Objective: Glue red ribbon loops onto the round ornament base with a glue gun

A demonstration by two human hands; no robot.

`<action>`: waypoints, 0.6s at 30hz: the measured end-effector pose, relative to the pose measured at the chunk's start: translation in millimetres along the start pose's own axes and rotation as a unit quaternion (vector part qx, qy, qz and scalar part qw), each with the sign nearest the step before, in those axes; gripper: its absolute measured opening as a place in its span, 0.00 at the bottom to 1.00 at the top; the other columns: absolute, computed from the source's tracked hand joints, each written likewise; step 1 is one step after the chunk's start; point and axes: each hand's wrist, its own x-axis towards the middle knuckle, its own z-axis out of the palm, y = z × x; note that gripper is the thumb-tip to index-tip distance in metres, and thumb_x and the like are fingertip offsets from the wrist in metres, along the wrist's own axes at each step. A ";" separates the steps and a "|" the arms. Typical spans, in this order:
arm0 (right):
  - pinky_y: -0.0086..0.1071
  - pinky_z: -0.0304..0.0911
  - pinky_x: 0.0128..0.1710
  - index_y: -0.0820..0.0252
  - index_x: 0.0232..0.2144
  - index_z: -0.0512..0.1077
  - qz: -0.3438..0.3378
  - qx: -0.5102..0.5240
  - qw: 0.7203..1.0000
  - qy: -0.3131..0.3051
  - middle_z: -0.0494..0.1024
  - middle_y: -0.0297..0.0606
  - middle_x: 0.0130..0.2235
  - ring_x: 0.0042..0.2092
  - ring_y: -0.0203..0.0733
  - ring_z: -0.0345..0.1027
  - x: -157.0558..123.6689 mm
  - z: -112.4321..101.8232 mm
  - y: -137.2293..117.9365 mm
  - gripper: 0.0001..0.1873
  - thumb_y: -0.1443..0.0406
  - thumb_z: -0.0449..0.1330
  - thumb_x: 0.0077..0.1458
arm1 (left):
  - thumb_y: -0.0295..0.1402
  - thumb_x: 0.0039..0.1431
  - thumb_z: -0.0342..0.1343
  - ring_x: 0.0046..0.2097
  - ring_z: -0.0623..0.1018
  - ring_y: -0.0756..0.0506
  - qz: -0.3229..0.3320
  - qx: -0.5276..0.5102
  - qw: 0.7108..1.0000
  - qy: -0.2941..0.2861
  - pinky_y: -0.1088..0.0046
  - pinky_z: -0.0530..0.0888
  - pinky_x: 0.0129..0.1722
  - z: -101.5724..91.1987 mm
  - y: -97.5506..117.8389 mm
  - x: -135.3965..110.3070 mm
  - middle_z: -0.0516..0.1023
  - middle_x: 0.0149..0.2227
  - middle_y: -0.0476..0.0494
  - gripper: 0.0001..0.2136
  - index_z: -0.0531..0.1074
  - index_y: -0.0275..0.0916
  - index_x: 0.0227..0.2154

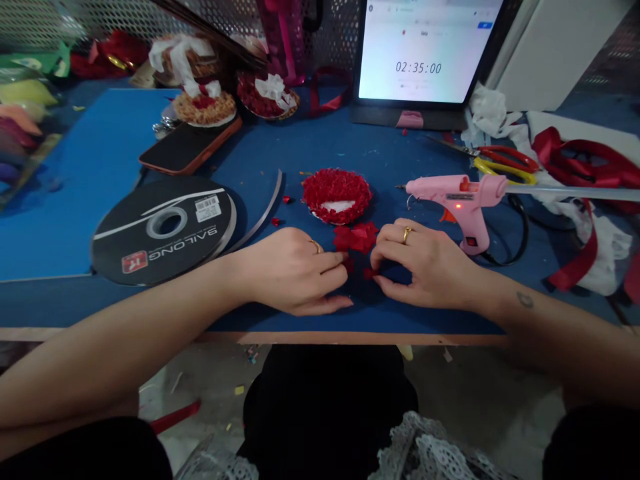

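Observation:
A small red ribbon bow (356, 237) lies on the blue work mat, between my two hands. My left hand (300, 273) rests beside it with curled fingers against a red tail of the bow; its thumb lies apart, lower down. From the other side, my right hand (425, 263) pinches a bit of the red ribbon between thumb and forefinger. Just beyond the bow sits a round, fuzzy red ornament (337, 190) with a white patch in its front. A pink glue gun (467, 193) with its light on lies beyond my right hand.
At left are a black ribbon spool (170, 230) and a phone (193, 143). Two decorated rounds, one straw-coloured (205, 107) and one dark red (265, 93), stand behind. A tablet (417, 53) shows 02:35:00. Scissors (505, 160) and dark red ribbon (580, 157) lie at right.

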 end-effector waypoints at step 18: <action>0.32 0.56 0.31 0.61 0.26 0.69 0.037 -0.065 0.995 0.060 0.72 0.36 0.28 0.32 0.38 0.66 0.4 -14.0 2.1 0.09 0.65 0.55 0.58 | 0.38 0.67 0.49 0.23 0.75 0.53 0.004 -0.017 1.000 0.015 0.74 0.67 0.18 2.8 16.6 10.5 0.82 0.40 0.46 0.15 0.74 0.37 0.29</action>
